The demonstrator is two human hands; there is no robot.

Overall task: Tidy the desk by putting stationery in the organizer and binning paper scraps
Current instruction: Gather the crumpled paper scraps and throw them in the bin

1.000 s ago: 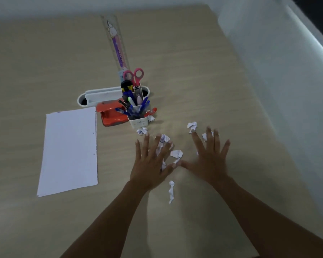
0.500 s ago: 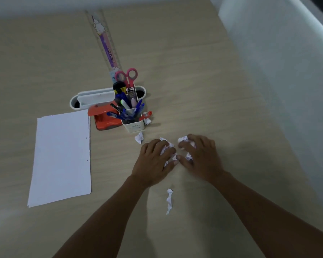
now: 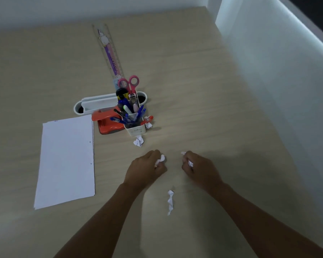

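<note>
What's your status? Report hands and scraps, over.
Left hand and right hand each closed on crumpled scraps. Three loose scraps left: twisted scrap, one before organizer, one beside it. Nothing in the way.

Both your forearms reach in from the bottom edge and angle toward each other, bare to the wrist, backs of the hands turned up. Your left hand (image 3: 145, 170) is balled into a fist with the knuckles pointing forward; its fingers curl round crumpled paper scraps (image 3: 160, 159), which poke out white at the thumb side. Your right hand (image 3: 199, 168) mirrors it, fingers folded in and gripping more paper bits (image 3: 190, 163) that show between finger and thumb. The two fists sit level with each other, near but not touching, with a clear gap between them. Both wrists are straight.
</note>
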